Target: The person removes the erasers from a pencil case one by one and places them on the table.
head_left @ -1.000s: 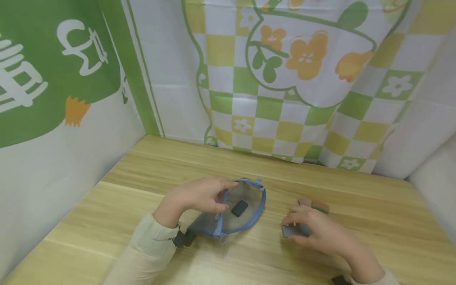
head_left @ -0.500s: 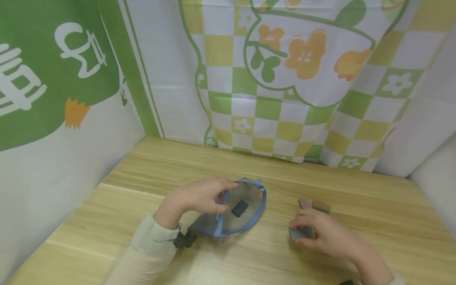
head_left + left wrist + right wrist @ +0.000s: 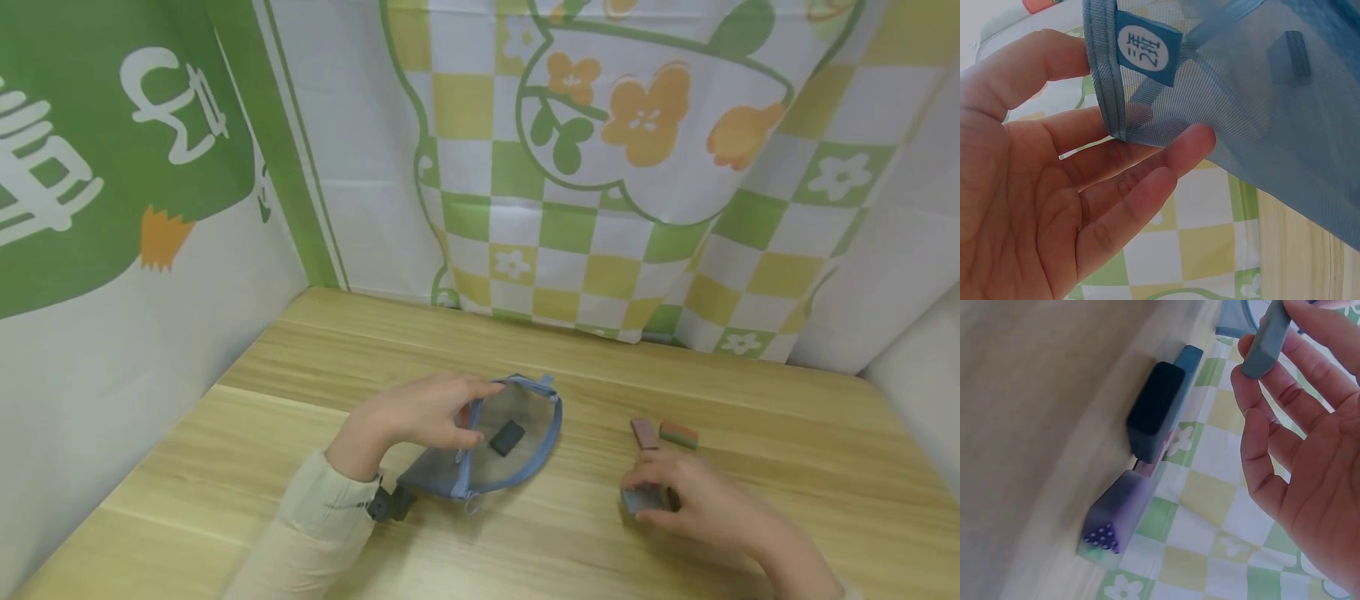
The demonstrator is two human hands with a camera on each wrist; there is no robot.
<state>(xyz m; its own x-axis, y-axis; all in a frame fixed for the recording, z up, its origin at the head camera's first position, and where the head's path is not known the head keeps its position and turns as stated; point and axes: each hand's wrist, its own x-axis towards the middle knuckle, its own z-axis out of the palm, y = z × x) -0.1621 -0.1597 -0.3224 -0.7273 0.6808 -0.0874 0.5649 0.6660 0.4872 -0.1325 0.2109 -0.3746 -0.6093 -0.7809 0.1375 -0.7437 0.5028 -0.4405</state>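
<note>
My left hand (image 3: 423, 412) grips the rim of a blue-edged mesh zip pouch (image 3: 540, 462), which lies with its mouth spread. In the left wrist view the thumb and fingers hold the edge of the mesh pouch (image 3: 1229, 125) near its blue label (image 3: 1149, 47). A dark block (image 3: 507, 437) shows within the pouch. My right hand (image 3: 712, 504) pinches a small grey-blue block (image 3: 642, 501) between thumb and fingertips. The right wrist view shows that grey-blue block (image 3: 1266, 347) apart from a dark block (image 3: 1155, 409) beside the hand.
Beyond the right hand lie a pink block (image 3: 643, 433) and an orange-and-green block (image 3: 678, 434). In the right wrist view a blue block (image 3: 1190, 357) and a pale block with purple dots (image 3: 1113, 519) also show. Patterned cloth (image 3: 570, 275) hangs behind the table.
My right hand has shifted right and nearer to me with the grey-blue block, uncovering more of the pink block. The left hand and the pouch have stayed almost still.
</note>
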